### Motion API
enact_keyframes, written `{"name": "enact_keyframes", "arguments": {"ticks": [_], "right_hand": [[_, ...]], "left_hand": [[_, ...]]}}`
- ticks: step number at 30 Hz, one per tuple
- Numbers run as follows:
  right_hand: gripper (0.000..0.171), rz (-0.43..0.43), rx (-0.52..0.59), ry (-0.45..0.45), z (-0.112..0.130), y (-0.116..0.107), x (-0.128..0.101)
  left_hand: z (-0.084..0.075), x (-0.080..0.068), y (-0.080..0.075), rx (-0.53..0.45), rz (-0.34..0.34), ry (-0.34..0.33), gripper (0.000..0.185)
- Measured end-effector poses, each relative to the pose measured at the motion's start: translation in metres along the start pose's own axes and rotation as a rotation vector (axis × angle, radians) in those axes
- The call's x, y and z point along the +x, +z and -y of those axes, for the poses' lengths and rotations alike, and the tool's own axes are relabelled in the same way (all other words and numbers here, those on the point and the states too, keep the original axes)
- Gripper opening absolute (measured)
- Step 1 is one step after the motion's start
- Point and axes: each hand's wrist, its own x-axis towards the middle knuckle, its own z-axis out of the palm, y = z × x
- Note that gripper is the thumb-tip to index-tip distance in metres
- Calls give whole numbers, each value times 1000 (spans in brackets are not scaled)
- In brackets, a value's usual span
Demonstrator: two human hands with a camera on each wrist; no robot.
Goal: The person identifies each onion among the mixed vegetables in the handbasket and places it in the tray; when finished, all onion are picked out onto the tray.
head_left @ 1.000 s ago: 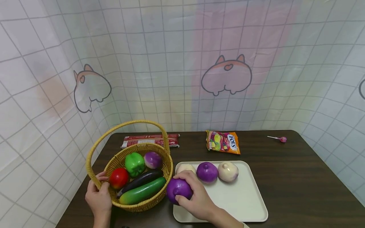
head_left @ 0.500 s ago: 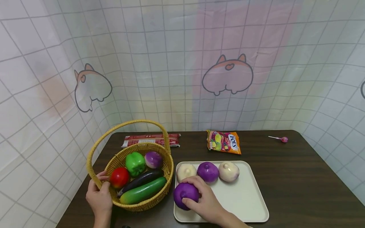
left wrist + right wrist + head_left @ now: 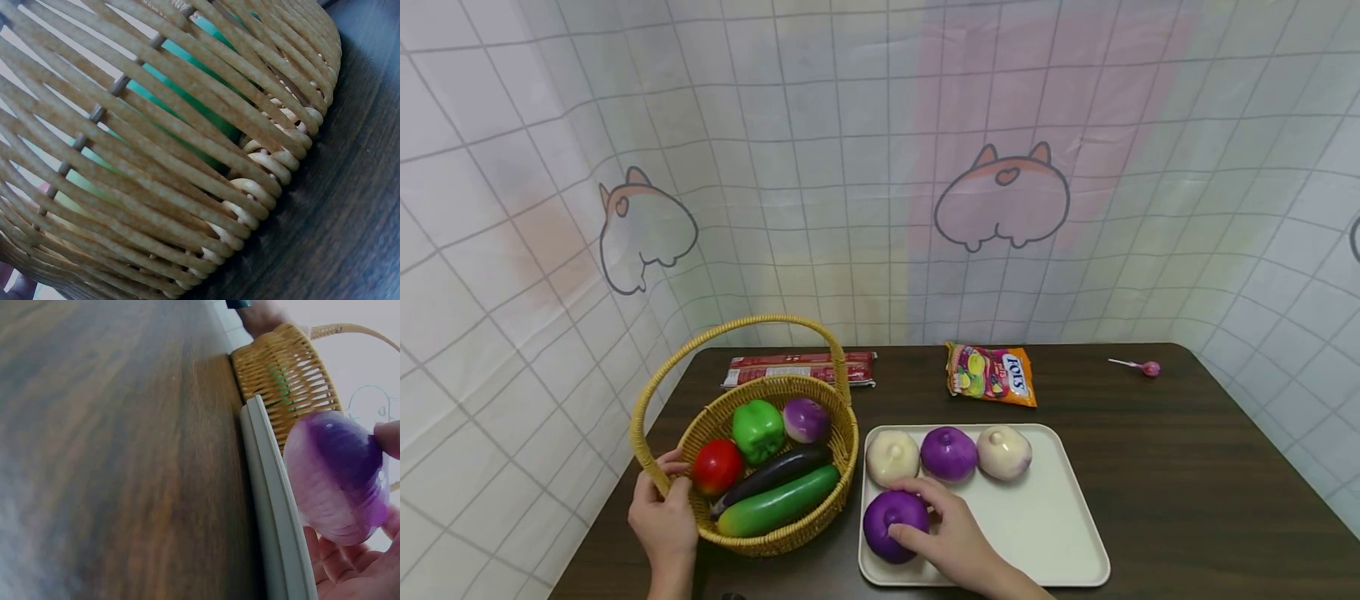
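A purple-and-white turnip (image 3: 895, 527) is at the front left of the cream tray (image 3: 1030, 550); my right hand (image 3: 951, 537) holds it, thumb on the near side and fingers on the far side. In the right wrist view the turnip (image 3: 337, 478) shows its pale underside close to the tray's rim (image 3: 278, 500). Whether it touches the tray floor I cannot tell. My left hand (image 3: 664, 512) grips the wicker basket (image 3: 790, 537) at its left rim, by the foot of the handle. The left wrist view shows mostly the basket's woven side (image 3: 169, 144).
Inside the basket lie a tomato (image 3: 717, 467), a green pepper (image 3: 758, 431), a turnip (image 3: 806, 420), an eggplant (image 3: 775, 477) and a green cucumber-like vegetable (image 3: 778, 502). Three turnips line the tray's back, one purple side up (image 3: 949, 454). Behind are a red packet (image 3: 790, 367), a candy bag (image 3: 991, 373) and a lollipop (image 3: 1150, 368).
My right hand has carried the purple turnip from beside the basket rim rightward and toward me, onto the tray's front left area. The left hand keeps its grip on the basket.
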Motion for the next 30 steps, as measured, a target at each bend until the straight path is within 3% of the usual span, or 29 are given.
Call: {"name": "enact_keyframes", "arguments": {"ticks": [19,30], "right_hand": [[52,-12,-91,45,-10,0,-1],[72,89,-151,18,-6,-5,-3]], "left_hand": [[3,1,-1,-9,6,-7,20],[4,2,-1,13,18,-31,19]]}}
